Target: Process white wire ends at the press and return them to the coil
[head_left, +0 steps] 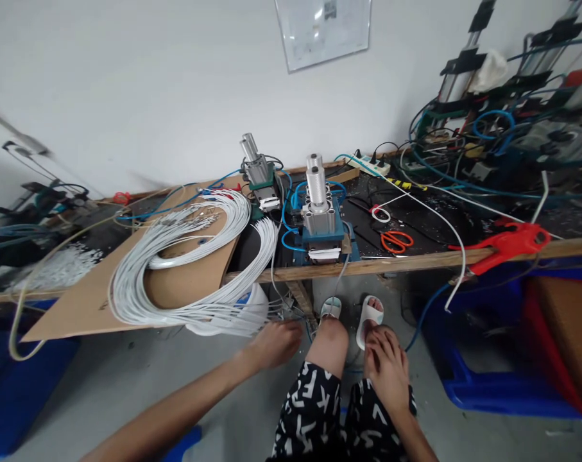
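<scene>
My left hand (276, 343) reaches forward below the bench edge, its fingers curled at the hanging ends of a large coil of white wires (189, 269); what they grip is hidden. My right hand (387, 369) lies flat on my right knee with fingers stretched out, holding nothing. The wire coil rests on a sheet of cardboard (88, 301) on the wooden bench (416, 262). Two small pneumatic presses stand at the bench middle, a blue-based one (322, 221) near the front and a green one (262, 179) behind it.
Orange-handled scissors (396, 240) and a red clamp tool (512, 242) lie on the bench to the right. Tangled blue hoses and machines (502, 141) fill the back right. Blue crates (493, 378) sit on the floor at the right. My sandalled feet (353, 311) rest under the bench.
</scene>
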{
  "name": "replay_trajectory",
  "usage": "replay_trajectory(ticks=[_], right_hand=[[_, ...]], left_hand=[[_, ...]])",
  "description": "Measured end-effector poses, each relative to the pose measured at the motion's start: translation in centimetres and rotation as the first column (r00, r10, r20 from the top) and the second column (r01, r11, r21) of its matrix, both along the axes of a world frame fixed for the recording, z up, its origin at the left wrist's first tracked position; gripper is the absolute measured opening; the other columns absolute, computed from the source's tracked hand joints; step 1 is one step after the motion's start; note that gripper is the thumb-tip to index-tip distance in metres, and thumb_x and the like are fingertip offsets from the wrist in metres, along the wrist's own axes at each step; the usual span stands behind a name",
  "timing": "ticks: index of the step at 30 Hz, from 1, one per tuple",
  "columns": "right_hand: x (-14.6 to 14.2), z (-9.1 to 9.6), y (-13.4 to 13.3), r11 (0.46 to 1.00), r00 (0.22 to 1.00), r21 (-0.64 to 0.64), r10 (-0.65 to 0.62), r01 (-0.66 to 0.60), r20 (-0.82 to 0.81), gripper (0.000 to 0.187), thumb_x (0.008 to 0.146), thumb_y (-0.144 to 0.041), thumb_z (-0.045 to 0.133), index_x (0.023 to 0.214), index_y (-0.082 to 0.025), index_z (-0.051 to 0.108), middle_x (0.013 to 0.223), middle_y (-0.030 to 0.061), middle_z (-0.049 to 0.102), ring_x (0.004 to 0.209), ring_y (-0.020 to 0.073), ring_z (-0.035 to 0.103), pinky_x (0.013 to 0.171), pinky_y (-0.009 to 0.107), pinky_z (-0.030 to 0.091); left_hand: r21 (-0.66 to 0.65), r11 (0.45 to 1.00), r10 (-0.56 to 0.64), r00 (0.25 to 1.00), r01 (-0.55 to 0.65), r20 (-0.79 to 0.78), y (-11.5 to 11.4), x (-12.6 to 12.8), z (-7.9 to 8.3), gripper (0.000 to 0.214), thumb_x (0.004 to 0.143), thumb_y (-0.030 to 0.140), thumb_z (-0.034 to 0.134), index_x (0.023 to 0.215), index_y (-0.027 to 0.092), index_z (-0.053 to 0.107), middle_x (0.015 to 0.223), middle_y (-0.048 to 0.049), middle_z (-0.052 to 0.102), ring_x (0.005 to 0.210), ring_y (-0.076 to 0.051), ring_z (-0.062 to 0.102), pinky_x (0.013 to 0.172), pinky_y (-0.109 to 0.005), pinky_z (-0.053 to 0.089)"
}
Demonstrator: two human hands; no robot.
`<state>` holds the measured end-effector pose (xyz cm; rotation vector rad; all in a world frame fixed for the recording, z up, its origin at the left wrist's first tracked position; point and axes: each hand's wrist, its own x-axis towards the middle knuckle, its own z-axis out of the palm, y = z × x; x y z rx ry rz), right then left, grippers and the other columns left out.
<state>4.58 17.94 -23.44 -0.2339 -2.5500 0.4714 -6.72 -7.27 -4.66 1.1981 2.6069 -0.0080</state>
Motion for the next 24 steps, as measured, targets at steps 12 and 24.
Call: replay_trajectory(ticks=[12, 24], right_hand=[[0.3, -1.6, 0.2, 0.999, 1.0, 0.041, 0.026, -0.025, -0.015, 0.039, 0.096, -0.036, 0.039, 0.099, -0.021, 0.075, 0.124, 0.01, 0.07, 0.128, 0.0329, 0.052, 0.097, 0.048, 0.044], [0.0, -6.5, 1.8, 0.994, 0.996, 0.078, 0.083, -0.082, -0.009, 0.037, 0.09, -0.042, 0.043, 0.097, -0.029, 0.077, 0.123, 0.0072, 0.071, 0.117, 0.0332, 0.062, 0.084, 0.045, 0.05]], left_hand=[[0.198, 0.885, 0.465, 0.783, -0.422, -0.413, -2.0, -9.8, 9.4, 0.025, 0.096, 0.024, 0.051, 0.116, 0.018, 0.066, 0.118, -0.0116, 0.068, 0.11, -0.026, 0.065, 0.096, -0.035, 0.048], [-0.025, 0.842, 0.489, 0.78, -0.539, -0.39, -0.9, -10.4, 11.4, 0.024, 0.09, 0.019, 0.053, 0.11, 0.015, 0.064, 0.102, -0.0161, 0.072, 0.095, -0.031, 0.072, 0.085, -0.038, 0.051]])
